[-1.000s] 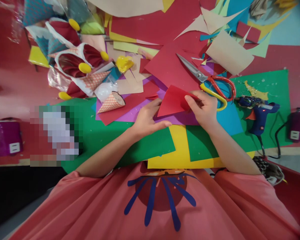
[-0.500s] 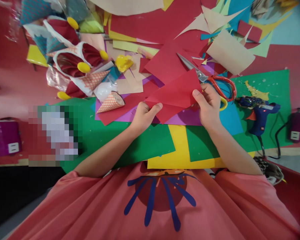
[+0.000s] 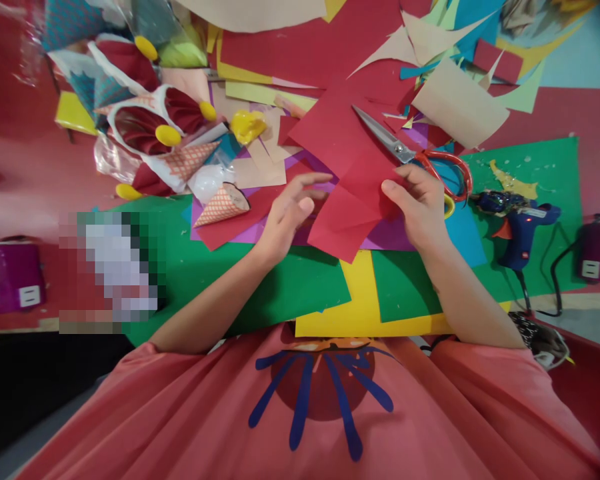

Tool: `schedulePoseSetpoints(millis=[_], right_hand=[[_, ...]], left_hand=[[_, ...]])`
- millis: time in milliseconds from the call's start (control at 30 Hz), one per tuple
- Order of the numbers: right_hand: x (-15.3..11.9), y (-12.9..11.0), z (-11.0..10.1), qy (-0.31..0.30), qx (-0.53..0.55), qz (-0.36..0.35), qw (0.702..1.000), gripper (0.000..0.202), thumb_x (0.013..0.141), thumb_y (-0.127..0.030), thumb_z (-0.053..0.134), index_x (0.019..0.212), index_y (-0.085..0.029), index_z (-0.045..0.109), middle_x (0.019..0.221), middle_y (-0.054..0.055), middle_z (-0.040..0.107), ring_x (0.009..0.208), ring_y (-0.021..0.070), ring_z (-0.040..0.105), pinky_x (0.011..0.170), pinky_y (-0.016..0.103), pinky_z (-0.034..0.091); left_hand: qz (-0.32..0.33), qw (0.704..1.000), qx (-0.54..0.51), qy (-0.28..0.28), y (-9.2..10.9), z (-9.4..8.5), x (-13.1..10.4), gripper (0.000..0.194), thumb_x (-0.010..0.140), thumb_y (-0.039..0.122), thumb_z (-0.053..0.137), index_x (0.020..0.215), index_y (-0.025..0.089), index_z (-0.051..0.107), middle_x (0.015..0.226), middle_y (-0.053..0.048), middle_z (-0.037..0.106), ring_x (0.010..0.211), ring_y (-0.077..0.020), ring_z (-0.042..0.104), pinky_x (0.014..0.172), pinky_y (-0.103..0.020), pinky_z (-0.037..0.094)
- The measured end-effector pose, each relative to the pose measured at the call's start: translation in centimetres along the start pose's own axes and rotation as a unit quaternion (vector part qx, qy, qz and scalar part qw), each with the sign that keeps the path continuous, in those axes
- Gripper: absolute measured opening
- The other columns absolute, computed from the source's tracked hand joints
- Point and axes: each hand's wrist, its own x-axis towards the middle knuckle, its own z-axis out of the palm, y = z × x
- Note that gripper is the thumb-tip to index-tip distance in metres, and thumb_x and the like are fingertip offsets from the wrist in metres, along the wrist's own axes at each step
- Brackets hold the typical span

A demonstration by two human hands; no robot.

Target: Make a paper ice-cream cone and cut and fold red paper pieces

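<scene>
My right hand (image 3: pixel 420 203) pinches the right edge of a red paper piece (image 3: pixel 353 213), which hangs tilted between my hands over purple and red sheets. To its left, my left hand (image 3: pixel 287 217) has its fingers apart and touches nothing; a small gap separates it from the paper. Scissors (image 3: pixel 405 153) with red handles lie just beyond my right hand, blades pointing up and to the left. A checked paper cone (image 3: pixel 223 205) rests on the sheets left of my left hand.
A blue glue gun (image 3: pixel 525 233) with a cord lies on green sheet (image 3: pixel 565 180) at the right. Decorated cones with yellow buttons (image 3: pixel 167 135) crowd the upper left. Paper scraps and a curled beige sheet (image 3: pixel 460 103) cover the far side. Yellow sheet (image 3: pixel 360 300) lies near my body.
My left hand has let go of the red paper and opened. The paper has turned in my right hand, its free end swinging down.
</scene>
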Motion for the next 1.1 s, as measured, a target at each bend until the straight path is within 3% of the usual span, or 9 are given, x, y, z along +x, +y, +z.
schedulePoseSetpoints(millis=[67, 200, 367, 567, 667, 767, 833, 967, 1100], right_hand=[[0.0, -0.3, -0.1, -0.035, 0.014, 0.000, 0.999, 0.021, 0.082, -0.046, 0.063, 0.081, -0.025, 0.061, 0.080, 0.000, 0.066, 0.074, 0.0179, 0.065, 0.065, 0.035, 0.056], [-0.2, -0.7, 0.0, -0.075, 0.036, -0.018, 0.996, 0.017, 0.079, -0.040, 0.067, 0.078, -0.024, 0.064, 0.074, -0.002, 0.065, 0.067, 0.0148, 0.063, 0.058, 0.029, 0.052], [-0.2, -0.7, 0.4, -0.095, 0.053, -0.025, 0.994, 0.021, 0.078, -0.043, 0.069, 0.079, -0.023, 0.066, 0.074, -0.002, 0.066, 0.064, 0.0125, 0.061, 0.055, 0.026, 0.049], [0.2, -0.9, -0.4, -0.011, 0.010, -0.046, 0.999, 0.024, 0.089, -0.043, 0.054, 0.098, -0.025, 0.065, 0.078, 0.000, 0.067, 0.067, 0.0132, 0.063, 0.060, 0.028, 0.052], [0.5, -1.4, -2.3, 0.016, -0.071, -0.094, 0.993, 0.017, 0.089, -0.031, 0.055, 0.103, -0.025, 0.062, 0.102, 0.004, 0.069, 0.091, 0.0174, 0.068, 0.078, 0.034, 0.056], [0.7, -2.2, -4.2, -0.011, -0.317, -0.086, 0.944, 0.029, 0.086, -0.017, 0.054, 0.113, -0.024, 0.060, 0.123, 0.012, 0.060, 0.118, 0.0266, 0.057, 0.100, 0.045, 0.049], [0.8, -2.7, -5.1, -0.032, -0.415, -0.049, 0.908, 0.039, 0.083, -0.014, 0.056, 0.121, -0.022, 0.057, 0.128, 0.015, 0.056, 0.124, 0.0322, 0.051, 0.106, 0.050, 0.042], [1.5, -3.0, -5.2, -0.099, -0.492, -0.009, 0.865, 0.057, 0.081, -0.016, 0.061, 0.136, -0.019, 0.046, 0.130, 0.021, 0.052, 0.123, 0.0400, 0.050, 0.101, 0.056, 0.043], [3.1, -3.1, -4.6, -0.121, -0.530, 0.027, 0.839, 0.069, 0.078, -0.017, 0.067, 0.142, -0.017, 0.043, 0.124, 0.025, 0.053, 0.116, 0.0446, 0.053, 0.089, 0.055, 0.048]], left_hand=[[0.009, 1.000, 0.009, 0.003, -0.1, -0.4, 0.1, 0.053, 0.082, 0.064, 0.054, 0.124, 0.032, 0.054, 0.108, -0.003, 0.066, 0.088, -0.0159, 0.068, 0.065, -0.024, 0.055], [0.068, 0.995, 0.065, -0.026, -0.1, -0.3, 0.1, 0.041, 0.076, 0.041, 0.073, 0.114, 0.032, 0.061, 0.119, -0.001, 0.063, 0.107, -0.0169, 0.063, 0.077, -0.023, 0.055], [0.014, 0.986, 0.144, -0.076, 0.0, 0.5, -0.4, 0.034, 0.079, 0.031, 0.069, 0.112, 0.022, 0.067, 0.110, -0.005, 0.069, 0.093, -0.0139, 0.065, 0.070, -0.021, 0.053], [-0.003, 0.989, 0.148, -0.028, -0.1, 0.7, -0.3, 0.042, 0.076, 0.030, 0.069, 0.116, 0.018, 0.064, 0.116, -0.006, 0.069, 0.085, -0.0127, 0.065, 0.065, -0.021, 0.052], [-0.008, 0.990, 0.138, -0.001, -0.3, 0.6, 0.0, 0.042, 0.075, 0.029, 0.069, 0.115, 0.018, 0.063, 0.114, -0.006, 0.069, 0.083, -0.0130, 0.066, 0.064, -0.022, 0.052], [-0.006, 0.993, 0.122, 0.006, -0.5, 0.5, 0.1, 0.042, 0.075, 0.029, 0.069, 0.115, 0.019, 0.063, 0.117, -0.007, 0.067, 0.086, -0.0149, 0.067, 0.067, -0.024, 0.054], [0.004, 0.992, 0.124, 0.007, -0.7, 0.4, 0.1, 0.042, 0.075, 0.030, 0.069, 0.115, 0.020, 0.063, 0.119, -0.007, 0.067, 0.091, -0.0162, 0.067, 0.069, -0.025, 0.055], [0.037, 0.991, 0.131, 0.011, -0.7, 0.4, 0.1, 0.043, 0.076, 0.036, 0.070, 0.115, 0.020, 0.062, 0.119, -0.007, 0.067, 0.098, -0.0171, 0.067, 0.073, -0.025, 0.056], [0.047, 0.991, 0.125, 0.007, -0.5, 0.4, 0.1, 0.044, 0.077, 0.041, 0.070, 0.115, 0.019, 0.062, 0.120, -0.007, 0.067, 0.100, -0.0171, 0.067, 0.074, -0.024, 0.057]])
